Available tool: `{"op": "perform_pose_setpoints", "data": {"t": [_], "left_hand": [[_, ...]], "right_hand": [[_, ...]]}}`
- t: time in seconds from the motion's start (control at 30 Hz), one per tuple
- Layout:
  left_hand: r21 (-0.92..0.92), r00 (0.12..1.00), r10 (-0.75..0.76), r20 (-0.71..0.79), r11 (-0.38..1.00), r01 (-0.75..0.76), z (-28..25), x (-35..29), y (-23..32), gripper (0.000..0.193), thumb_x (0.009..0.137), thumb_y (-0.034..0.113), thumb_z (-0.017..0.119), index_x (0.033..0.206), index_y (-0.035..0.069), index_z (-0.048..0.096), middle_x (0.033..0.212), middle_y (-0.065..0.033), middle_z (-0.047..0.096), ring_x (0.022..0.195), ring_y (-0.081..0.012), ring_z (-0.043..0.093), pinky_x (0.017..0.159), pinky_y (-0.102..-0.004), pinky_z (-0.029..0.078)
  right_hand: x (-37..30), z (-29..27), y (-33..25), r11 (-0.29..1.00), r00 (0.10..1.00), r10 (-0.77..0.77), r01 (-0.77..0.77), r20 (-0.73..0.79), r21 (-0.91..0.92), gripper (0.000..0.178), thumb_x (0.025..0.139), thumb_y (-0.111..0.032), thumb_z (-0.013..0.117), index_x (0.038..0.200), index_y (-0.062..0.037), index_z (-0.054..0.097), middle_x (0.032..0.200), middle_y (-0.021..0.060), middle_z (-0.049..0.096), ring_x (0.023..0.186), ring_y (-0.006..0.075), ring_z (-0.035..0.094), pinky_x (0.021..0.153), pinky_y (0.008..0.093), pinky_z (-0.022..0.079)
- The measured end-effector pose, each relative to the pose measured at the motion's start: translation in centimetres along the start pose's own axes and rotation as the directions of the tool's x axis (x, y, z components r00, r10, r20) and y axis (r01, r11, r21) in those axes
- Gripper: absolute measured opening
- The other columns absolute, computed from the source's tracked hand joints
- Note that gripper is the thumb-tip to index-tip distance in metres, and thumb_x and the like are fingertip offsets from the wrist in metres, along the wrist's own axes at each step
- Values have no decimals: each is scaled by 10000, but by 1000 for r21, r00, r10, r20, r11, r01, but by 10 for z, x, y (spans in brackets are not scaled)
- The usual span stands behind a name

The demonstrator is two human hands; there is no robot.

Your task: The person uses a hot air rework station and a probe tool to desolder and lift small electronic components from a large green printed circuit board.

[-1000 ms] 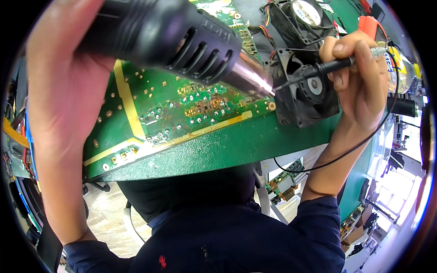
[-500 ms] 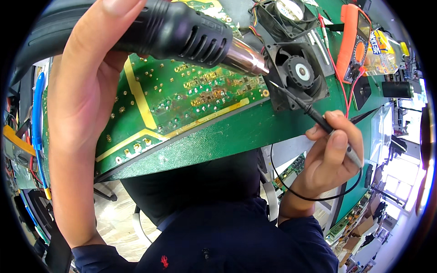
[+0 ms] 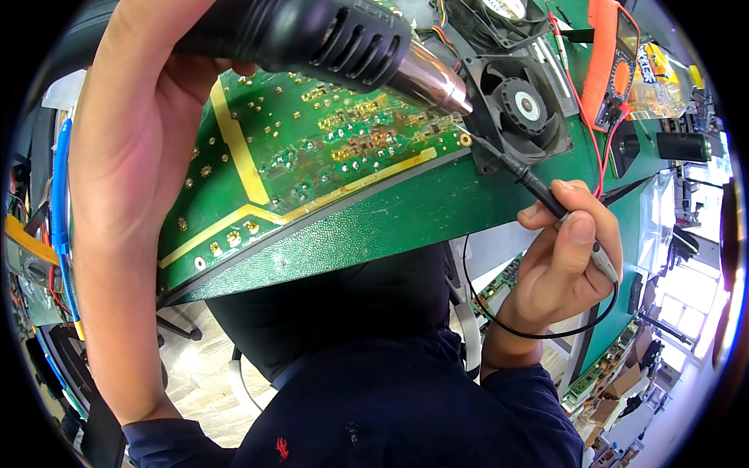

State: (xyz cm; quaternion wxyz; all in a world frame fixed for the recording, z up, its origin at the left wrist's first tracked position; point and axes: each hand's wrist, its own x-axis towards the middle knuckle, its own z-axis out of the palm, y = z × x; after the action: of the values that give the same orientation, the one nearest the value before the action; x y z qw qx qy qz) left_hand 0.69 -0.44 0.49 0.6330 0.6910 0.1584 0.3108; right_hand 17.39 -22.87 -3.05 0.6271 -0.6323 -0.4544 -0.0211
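My left hand (image 3: 133, 140) is wrapped round a black hot air gun (image 3: 312, 39) at the upper left. The gun's metal nozzle (image 3: 433, 78) points down to the right, over the right end of a green circuit board (image 3: 304, 183) with gold traces and solder joints. In my right hand (image 3: 573, 257) a black test probe (image 3: 538, 189) is pinched between thumb and fingers. Its thin tip lies just below the nozzle, by the board's right corner; whether it touches the board I cannot tell. A thin black lead loops down from the probe's rear end.
A black cooling fan (image 3: 521, 109) stands right beside the board's corner, with a second fan (image 3: 499, 19) behind it. Farther right are an orange multimeter (image 3: 612, 70) with red leads, a plastic bottle (image 3: 655, 86) and a black cylinder (image 3: 684, 146). The green table's (image 3: 367, 234) front edge runs diagonally before me.
The view has shifted a little. Relative to the board, the probe tip has moved slightly left, from in front of the fan's edge to the board's corner. The nozzle stays above that corner.
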Motion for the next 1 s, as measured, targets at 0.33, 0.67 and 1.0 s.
{"op": "perform_pose_setpoints", "data": {"t": [0.33,0.67,1.0], "left_hand": [[-44,1000,-13,-24,999,12,0,1,-1,446,945,301,307,1113,-64,499,1095,-122,560,930,-126,567,866,-277,421],[-53,999,-30,15,998,31,-1,1,-1,455,943,307,307,1118,-69,493,1067,-124,566,935,-132,564,876,-278,411],[-27,999,-32,44,999,33,0,1,1,464,946,310,297,1126,-74,484,1020,-123,580,926,-133,567,869,-277,416]], "right_hand": [[0,-1,3,999,999,32,-31,-35,13,199,837,-122,514,860,62,587,682,142,588,525,169,557,488,234,423],[-3,0,7,997,999,25,-22,-35,75,218,843,-131,514,865,76,578,689,147,586,541,175,551,527,247,432],[-3,-1,6,996,997,47,-42,-59,80,227,851,-136,506,862,81,575,707,150,587,534,167,545,522,247,435]]}}
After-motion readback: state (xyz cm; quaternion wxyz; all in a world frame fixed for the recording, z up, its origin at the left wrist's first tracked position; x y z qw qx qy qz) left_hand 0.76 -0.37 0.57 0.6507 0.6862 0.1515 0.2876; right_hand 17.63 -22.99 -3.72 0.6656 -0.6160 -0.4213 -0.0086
